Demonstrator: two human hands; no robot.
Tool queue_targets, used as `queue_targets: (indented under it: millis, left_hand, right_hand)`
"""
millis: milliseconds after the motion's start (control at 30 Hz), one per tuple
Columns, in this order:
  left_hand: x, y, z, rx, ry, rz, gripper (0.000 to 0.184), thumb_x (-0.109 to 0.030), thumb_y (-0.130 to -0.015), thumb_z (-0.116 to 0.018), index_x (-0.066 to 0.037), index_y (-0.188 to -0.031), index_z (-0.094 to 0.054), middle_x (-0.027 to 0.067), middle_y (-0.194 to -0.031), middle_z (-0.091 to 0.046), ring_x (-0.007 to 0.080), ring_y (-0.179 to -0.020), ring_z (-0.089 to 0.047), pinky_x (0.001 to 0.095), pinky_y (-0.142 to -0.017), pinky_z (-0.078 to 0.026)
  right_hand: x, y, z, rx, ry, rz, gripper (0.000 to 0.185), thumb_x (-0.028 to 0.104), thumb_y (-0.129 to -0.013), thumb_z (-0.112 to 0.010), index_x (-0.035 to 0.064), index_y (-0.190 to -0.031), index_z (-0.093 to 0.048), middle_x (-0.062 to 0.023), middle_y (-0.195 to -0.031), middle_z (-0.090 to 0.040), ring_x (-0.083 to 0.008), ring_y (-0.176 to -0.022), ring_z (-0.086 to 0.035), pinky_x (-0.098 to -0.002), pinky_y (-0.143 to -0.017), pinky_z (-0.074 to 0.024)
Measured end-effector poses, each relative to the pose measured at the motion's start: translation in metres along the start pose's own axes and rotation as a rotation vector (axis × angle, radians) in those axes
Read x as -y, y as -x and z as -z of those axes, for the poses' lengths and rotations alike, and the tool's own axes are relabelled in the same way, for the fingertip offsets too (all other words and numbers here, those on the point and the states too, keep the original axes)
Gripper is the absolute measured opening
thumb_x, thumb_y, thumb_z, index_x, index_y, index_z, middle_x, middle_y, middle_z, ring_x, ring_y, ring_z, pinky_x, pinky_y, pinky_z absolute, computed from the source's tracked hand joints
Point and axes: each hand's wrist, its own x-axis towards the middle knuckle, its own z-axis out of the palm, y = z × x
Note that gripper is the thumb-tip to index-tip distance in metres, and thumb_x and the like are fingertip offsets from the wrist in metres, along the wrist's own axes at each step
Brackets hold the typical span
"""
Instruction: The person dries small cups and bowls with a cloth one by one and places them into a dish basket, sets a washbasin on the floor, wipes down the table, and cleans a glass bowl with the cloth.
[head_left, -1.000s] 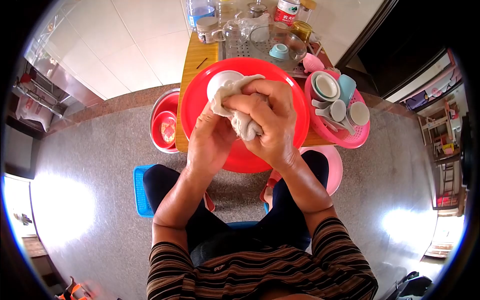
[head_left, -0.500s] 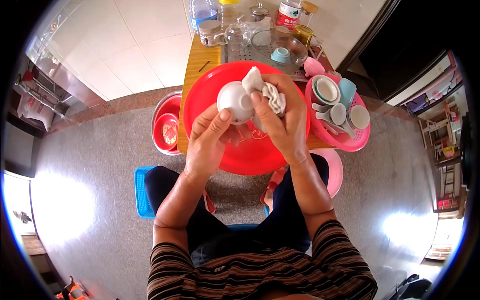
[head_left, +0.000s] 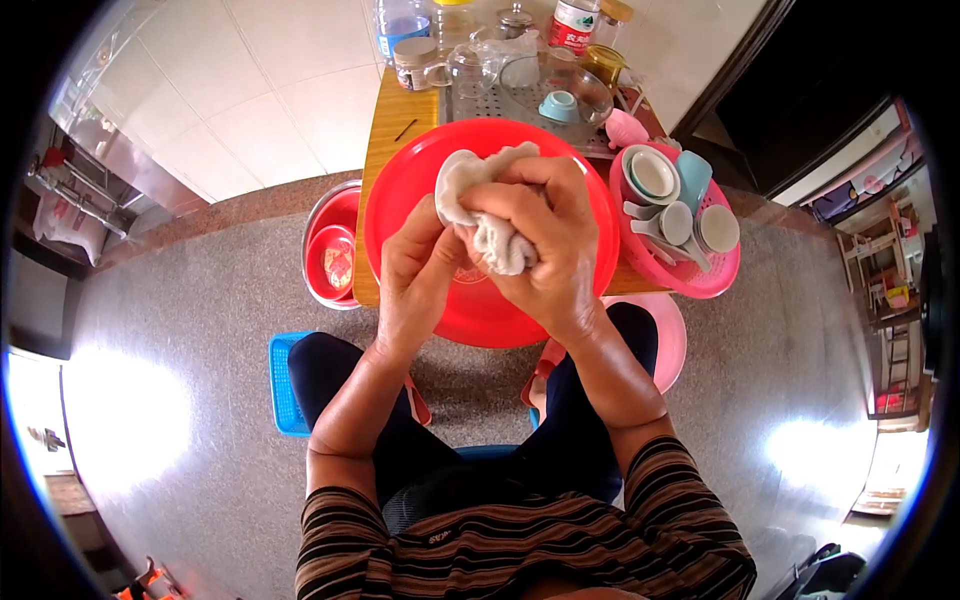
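Above a large red basin on the wooden table, my left hand is closed on a small white bowl. Only the bowl's left rim shows; the rest is covered by a pale cloth. My right hand grips the bunched cloth and presses it against the bowl. Both hands are close together over the middle of the basin.
At the right, a pink basket holds white bowls, spoons and a light blue cup. Behind stand a glass bowl, jars and a bottle. Red basins lie left of the table; a blue basket is on the floor.
The bowl has tilted from showing its outside and foot to being mostly hidden. My right hand has moved left and brought the cloth over it.
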Motion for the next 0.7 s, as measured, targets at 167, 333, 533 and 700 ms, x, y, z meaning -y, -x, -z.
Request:
queue_targets:
  millis: [167, 333, 533, 700]
  left_hand:
    - [-0.006, 0.001, 0.001, 0.151, -0.301, 0.011, 0.017, -0.002, -0.089, -0.05, 0.005, -0.102, -0.058, 0.0057, -0.1, -0.055, 0.0114, -0.091, -0.052, 0.0247, -0.082, -0.043]
    - [0.011, 0.003, 0.014, 0.199, -0.111, 0.005, 0.029, -0.015, -0.09, -0.055, 0.005, -0.11, -0.057, 0.01, -0.107, -0.06, 0.0138, -0.094, -0.055, 0.0252, -0.077, -0.043]
    - [0.014, -0.003, -0.011, 0.126, 0.059, 0.049, 0.028, -0.018, -0.09, -0.054, 0.004, -0.107, -0.059, 0.0103, -0.094, -0.064, 0.0124, -0.081, -0.057, 0.0242, -0.068, -0.044]
    - [-0.007, -0.021, -0.059, 0.269, -0.368, 0.074, 0.019, -0.01, -0.089, -0.055, 0.005, -0.1, -0.06, 0.0066, -0.085, -0.062, 0.0097, -0.074, -0.055, 0.0229, -0.064, -0.042]
  right_hand:
    - [-0.004, -0.004, 0.008, -0.071, -0.015, -0.093, 0.025, 0.013, -0.063, -0.072, 0.014, -0.087, -0.065, -0.0044, -0.088, -0.058, -0.0237, -0.082, -0.058, -0.0343, -0.065, -0.0477]
    - [-0.014, -0.003, 0.022, 0.0, -0.361, -0.342, 0.023, 0.014, -0.073, -0.07, 0.0037, -0.092, -0.063, -0.009, -0.083, -0.057, -0.0185, -0.075, -0.056, -0.03, -0.063, -0.0434]
    - [-0.031, -0.001, 0.035, -0.047, -0.296, -0.33, 0.022, 0.014, -0.073, -0.071, 0.0024, -0.088, -0.061, -0.0074, -0.078, -0.058, -0.0165, -0.068, -0.056, -0.0289, -0.058, -0.0433]
    - [-0.044, -0.008, 0.089, -0.413, -0.298, -0.34, 0.019, 0.015, -0.078, -0.069, 0.0045, -0.092, -0.062, -0.0026, -0.081, -0.062, -0.0087, -0.066, -0.057, -0.0226, -0.055, -0.046]
